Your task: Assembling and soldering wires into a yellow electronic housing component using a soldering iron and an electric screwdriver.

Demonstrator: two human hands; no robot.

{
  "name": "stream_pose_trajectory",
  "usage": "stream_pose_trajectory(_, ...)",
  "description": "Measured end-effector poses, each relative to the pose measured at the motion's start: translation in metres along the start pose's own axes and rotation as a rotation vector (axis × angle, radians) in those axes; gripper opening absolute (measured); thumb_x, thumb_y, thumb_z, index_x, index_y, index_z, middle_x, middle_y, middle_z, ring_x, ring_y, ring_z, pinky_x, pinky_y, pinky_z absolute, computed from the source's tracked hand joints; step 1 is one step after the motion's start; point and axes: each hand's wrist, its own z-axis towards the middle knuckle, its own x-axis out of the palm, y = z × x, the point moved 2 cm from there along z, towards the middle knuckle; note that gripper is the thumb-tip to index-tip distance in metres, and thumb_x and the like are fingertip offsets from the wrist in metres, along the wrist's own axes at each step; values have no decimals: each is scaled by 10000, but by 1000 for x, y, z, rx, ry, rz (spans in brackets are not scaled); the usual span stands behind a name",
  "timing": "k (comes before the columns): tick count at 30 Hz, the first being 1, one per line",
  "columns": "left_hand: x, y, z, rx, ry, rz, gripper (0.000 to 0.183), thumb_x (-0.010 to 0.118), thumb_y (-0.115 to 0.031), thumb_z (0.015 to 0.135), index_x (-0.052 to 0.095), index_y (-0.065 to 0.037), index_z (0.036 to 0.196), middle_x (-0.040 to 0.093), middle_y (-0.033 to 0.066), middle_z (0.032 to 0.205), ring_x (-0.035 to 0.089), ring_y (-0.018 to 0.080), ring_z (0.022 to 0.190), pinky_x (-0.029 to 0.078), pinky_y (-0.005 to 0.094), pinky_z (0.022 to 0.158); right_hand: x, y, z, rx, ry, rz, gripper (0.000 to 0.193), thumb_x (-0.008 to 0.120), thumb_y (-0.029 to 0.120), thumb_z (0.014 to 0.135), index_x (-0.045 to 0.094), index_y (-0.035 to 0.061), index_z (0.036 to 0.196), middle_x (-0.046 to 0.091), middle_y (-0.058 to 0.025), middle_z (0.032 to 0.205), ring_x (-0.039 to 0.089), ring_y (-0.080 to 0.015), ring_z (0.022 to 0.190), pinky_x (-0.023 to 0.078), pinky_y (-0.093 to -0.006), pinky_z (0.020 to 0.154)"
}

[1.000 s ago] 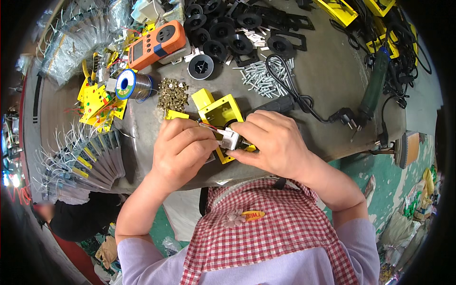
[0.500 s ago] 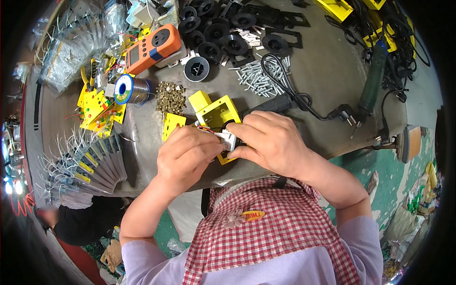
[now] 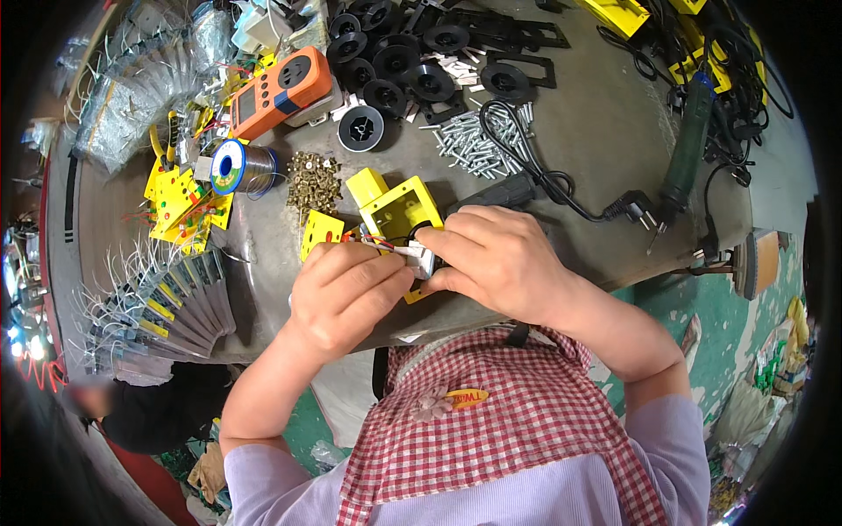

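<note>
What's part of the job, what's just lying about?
Job in hand, apparently: white part in right hand; yellow housing beneath; yellow plate beside left hand.

Lying about, untouched: orange meter; wire spool; brassy screws; silver screws; black round parts; power plug.

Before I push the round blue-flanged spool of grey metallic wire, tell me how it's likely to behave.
The blue-flanged spool probably rolls, since its round rim appears on edge. It is likely heavy for its size, being thickly wound with metallic-looking wire.
</note>
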Motion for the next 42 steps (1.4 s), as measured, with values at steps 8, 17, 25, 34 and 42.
stream_pose_trajectory(8, 0, -1, 2, -106, -13, -31, 189, 711, -101, 677, 691, -108, 866, 655, 6, 896, 592, 200, 819, 434, 313, 716, 2, 2, -2, 41, -11, 8, 362, 756, 208, 701, 591, 38, 975, 585, -72, 834, 612, -249, 805, 508, -365, 700)
stream_pose_trajectory(17, -4, 18, 13, -341, 36, -380, 175, 712, 3, 711, 666, -60, 868, 651, 47, 851, 601, 262, 869, 477, 381, 808, 2, 7, 0, 48, 21, 11, 368, 766, 234, 712, 614, 36, 982, 607, -84, 857, 616, -263, 787, 508, -366, 691)
stream_pose_trajectory(25, -31, 59, -65, -1058, -58, -247, 210, 599, -111, 906, 618, -13, 1091, 662, 125, 964, 631, 253, 930, 480, 336, 847, 7, 5, -5, 210, 24, 20, 491, 816, 254, 657, 615, 25, 1043, 597, -109, 825, 590, -282, 736, 482, -379, 666)
stream_pose_trajectory(34, -28, 20, -65, -1075, 40, -402, 372, 585, -177, 926, 500, -11, 1248, 656, 103, 820, 555, 113, 584, 436, 247, 552, 6, 9, -11, 270, 32, 10, 526, 816, 218, 671, 589, 27, 1106, 574, -123, 881, 574, -305, 798, 478, -399, 705)
stream_pose_trajectory(42, -6, 29, -85, -1494, -614, -1231, 596, 596, -232, 934, 304, 13, 1393, 636, 116, 942, 429, 61, 505, 273, 196, 421, 3, 21, 9, 11, -20, -129, 480, 786, 160, 674, 616, 32, 1103, 555, -90, 914, 554, -262, 791, 475, -370, 696)
